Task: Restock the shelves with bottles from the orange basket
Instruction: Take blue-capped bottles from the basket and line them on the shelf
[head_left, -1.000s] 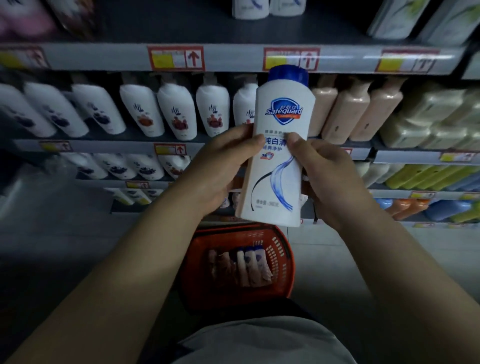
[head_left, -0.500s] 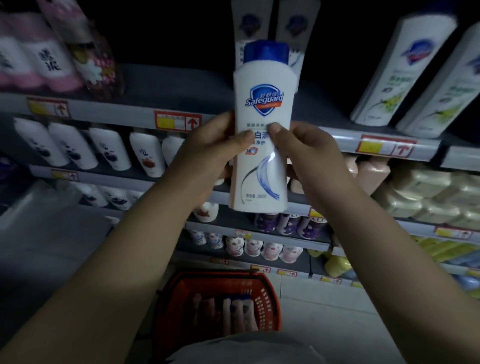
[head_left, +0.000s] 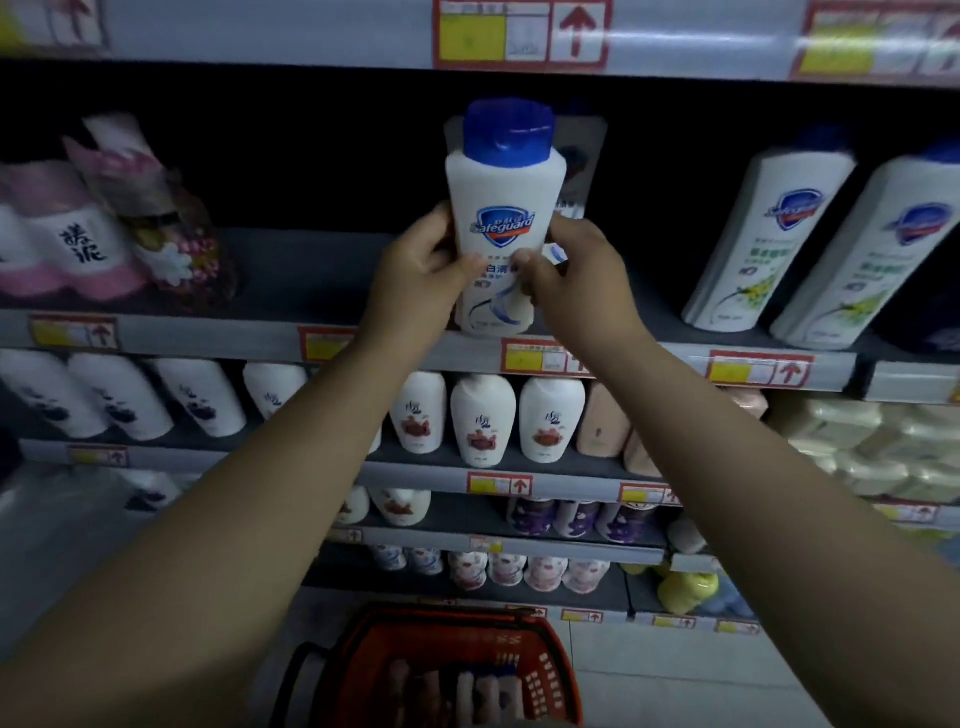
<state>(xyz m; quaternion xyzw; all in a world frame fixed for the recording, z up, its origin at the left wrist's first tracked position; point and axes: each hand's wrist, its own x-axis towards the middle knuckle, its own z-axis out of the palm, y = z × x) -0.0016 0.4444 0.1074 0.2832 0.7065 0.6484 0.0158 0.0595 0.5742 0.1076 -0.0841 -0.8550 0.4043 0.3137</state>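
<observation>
Gripping one upright white bottle (head_left: 501, 218) — left hand (head_left: 421, 270) and right hand (head_left: 576, 275) clasp its sides, basket (head_left: 545, 670) far below them.

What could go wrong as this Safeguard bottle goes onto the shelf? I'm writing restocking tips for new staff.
1. The Safeguard bottle is held by both hands, left hand and right hand, near the shelf edge; let go too early, it might tip forward and fall toward the orange basket.
2. Another bottle stands right behind it; pushing hard could knock that one over.
3. The shelf is dim, so the placement is hard to judge.
</observation>
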